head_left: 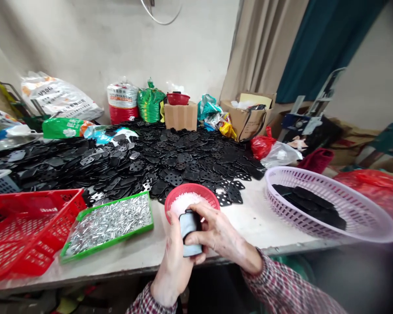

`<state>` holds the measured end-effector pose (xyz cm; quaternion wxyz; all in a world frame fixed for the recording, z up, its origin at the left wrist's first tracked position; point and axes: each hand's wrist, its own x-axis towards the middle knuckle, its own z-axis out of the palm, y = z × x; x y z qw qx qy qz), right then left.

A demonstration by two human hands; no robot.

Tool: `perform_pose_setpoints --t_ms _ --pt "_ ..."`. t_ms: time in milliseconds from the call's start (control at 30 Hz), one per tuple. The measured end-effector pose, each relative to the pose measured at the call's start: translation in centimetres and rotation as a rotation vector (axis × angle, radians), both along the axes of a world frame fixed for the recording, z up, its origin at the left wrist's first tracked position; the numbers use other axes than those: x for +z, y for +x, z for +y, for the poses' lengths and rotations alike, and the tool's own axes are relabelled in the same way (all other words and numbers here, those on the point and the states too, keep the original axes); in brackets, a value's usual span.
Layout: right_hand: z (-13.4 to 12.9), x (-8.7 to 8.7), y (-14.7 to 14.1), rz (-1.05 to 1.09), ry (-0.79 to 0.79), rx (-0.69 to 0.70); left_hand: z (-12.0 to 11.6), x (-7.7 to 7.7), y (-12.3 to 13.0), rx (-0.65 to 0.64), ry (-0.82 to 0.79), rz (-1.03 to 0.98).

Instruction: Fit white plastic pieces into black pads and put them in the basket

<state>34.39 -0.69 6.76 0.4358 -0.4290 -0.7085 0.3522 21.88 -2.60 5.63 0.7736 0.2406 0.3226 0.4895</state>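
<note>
Pale wall (144, 43) backs a sack (60, 98) marked “V30G”; left hand (176, 259) and right hand (221, 229) clasp a black-edged piece (187, 224) between them

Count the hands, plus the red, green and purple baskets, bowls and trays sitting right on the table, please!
Hands: 2, left hand and right hand
Red: 2, big basket and round bowl
Green: 1 tray
Purple: 1 oval basket
Total: 6

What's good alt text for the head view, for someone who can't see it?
The left hand and right hand hold one flat, dark-edged piece near a red bowl of white bits. Left of the bowl are a green tray of metal parts and a red basket; right, a lilac basket holds black pieces. A heap of black plates spreads behind.
</note>
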Motion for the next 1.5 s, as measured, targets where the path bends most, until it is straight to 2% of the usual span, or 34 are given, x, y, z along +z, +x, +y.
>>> perform_pose_setpoints --t_ms 133,333,367,433,500,567,667,833,1000,1067,1133,1233,1300,1433,1500 --pt "0.3 -1.0 0.1 0.017 0.0 -0.07 -0.2 -0.3 0.3 0.025 -0.024 -0.008" --pt "1.1 -1.8 -0.6 -0.121 0.128 -0.182 -0.5 -0.3 1.0 0.005 -0.128 0.004" --pt "1.4 -1.9 -0.6 -0.091 0.105 -0.183 -0.4 -0.3 0.9 -0.001 -0.141 0.015" --pt "1.9 -1.8 -0.4 0.061 -0.05 -0.157 -0.2 -0.2 0.5 -0.012 -0.148 0.024" --pt "2.1 -1.6 0.0 0.252 -0.255 -0.086 0.0 -0.2 0.0 -0.031 -0.115 0.005" --pt "1.9 -1.1 0.3 0.337 -0.358 0.02 0.2 -0.3 -0.4 -0.037 -0.077 -0.013" --pt "0.9 -0.6 0.4 0.207 -0.265 0.079 0.1 -0.7 -0.6 0.002 -0.066 0.039" --pt "0.0 0.4 -0.4 -0.038 -0.108 -0.018 -0.5 -1.0 -0.3 0.041 -0.046 0.121" --pt "0.7 0.9 -1.2 -0.375 0.154 -0.12 -1.2 -1.0 -0.1 0.016 -0.089 0.018" --pt "1.0 0.7 -1.5 -0.483 0.195 -0.147 -1.4 -1.0 0.0 0.032 -0.064 -0.006" --pt "1.2 0.5 -1.9 -0.578 0.214 -0.177 -1.5 -0.9 0.1 0.045 -0.115 0.014" --pt "1.6 0.7 -2.0 -0.645 0.171 -0.179 -1.3 -0.8 0.0 0.023 -0.18 0.058" --pt "2.2 1.2 -1.8 -0.56 0.073 -0.144 -0.9 -0.8 -0.2 -0.038 -0.127 0.061" --pt "3.3 2.0 -0.6 -0.04 -0.238 -0.024 -0.3 -0.6 -1.1 -0.083 -0.038 0.052" --pt "4.1 2.0 0.3 0.067 -0.25 0.014 -0.2 -0.4 -1.6 -0.059 -0.037 0.045"
